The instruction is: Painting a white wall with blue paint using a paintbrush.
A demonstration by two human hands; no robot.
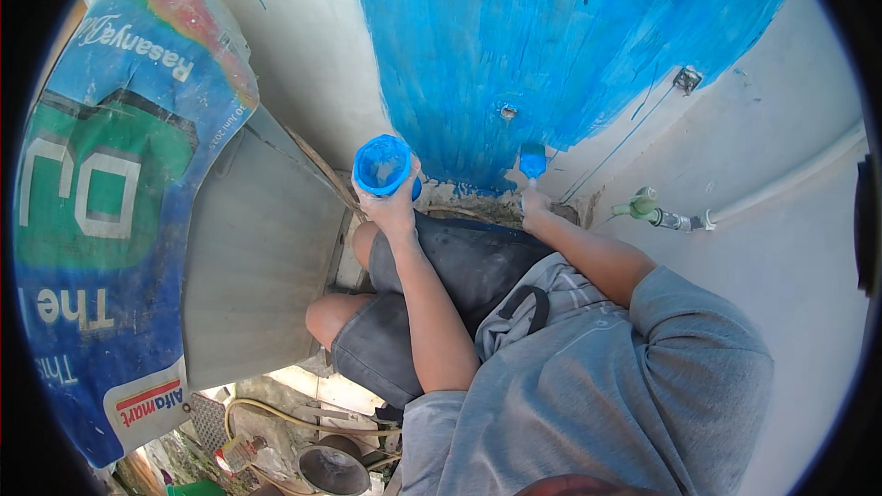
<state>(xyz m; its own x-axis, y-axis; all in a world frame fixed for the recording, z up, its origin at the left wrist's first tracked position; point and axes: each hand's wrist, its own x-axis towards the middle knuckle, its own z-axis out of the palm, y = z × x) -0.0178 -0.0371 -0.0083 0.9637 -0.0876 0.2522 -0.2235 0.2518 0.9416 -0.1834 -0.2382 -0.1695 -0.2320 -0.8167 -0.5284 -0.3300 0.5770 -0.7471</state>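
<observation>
My left hand (393,208) is wrapped round a blue paint container (382,165), held tilted so that its open mouth and the blue paint coating its inside show. In my right hand (536,206) is a paintbrush (532,162), its pale handle in my fingers and its blue-coated bristles at the lower edge of the painted wall patch. Bright blue paint (496,46) covers a broad area of the white wall (303,46) ahead of me, with streaky edges and thin drips at the right. Whether the bristles press on the wall I cannot tell.
A printed banner (101,220) hangs over a grey panel (266,248) at the left. On the right, a tap (648,207) joins a white pipe (790,174) along the wall. A hose (276,411) and a round grey pot (333,470) lie behind me at lower left.
</observation>
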